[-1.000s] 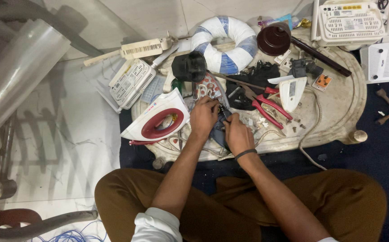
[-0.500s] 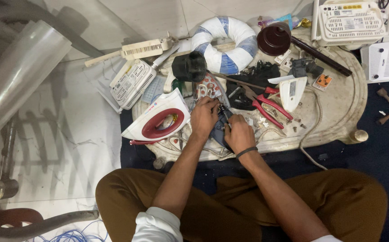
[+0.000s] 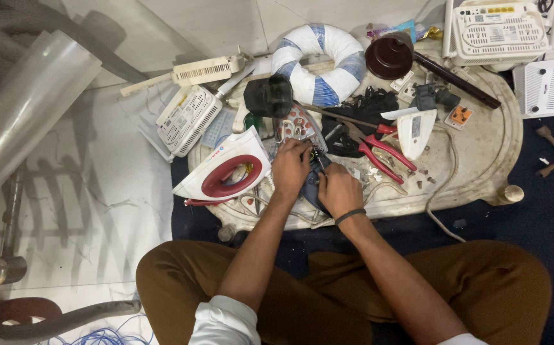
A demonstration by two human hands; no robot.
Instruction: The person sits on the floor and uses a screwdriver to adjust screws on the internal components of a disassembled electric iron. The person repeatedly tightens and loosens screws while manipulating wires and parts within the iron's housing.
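Observation:
I sit cross-legged at a low round worn tray table (image 3: 481, 166). My left hand (image 3: 291, 167) and my right hand (image 3: 339, 189) are together over a small dark blue-grey part (image 3: 311, 185) near the table's middle; both grip it, fingers curled on small metal pieces at its top. A white and red iron cover (image 3: 226, 172) lies just left of my left hand. Red-handled pliers (image 3: 379, 150) lie just right of my right hand. The part's details are hidden under my fingers.
A blue-and-white wrapped ring (image 3: 321, 61), a black cup-shaped piece (image 3: 268, 96), a brown round lid with stick (image 3: 392, 56) and a white iron piece (image 3: 415, 131) crowd the table. White router boxes (image 3: 500, 29) sit far right; a vented white box (image 3: 187, 118) left. A cable (image 3: 446, 191) trails off.
My hands stay over the dark part; the fingers have shifted slightly, the left hand moving a little toward the right hand. Nothing else has moved.

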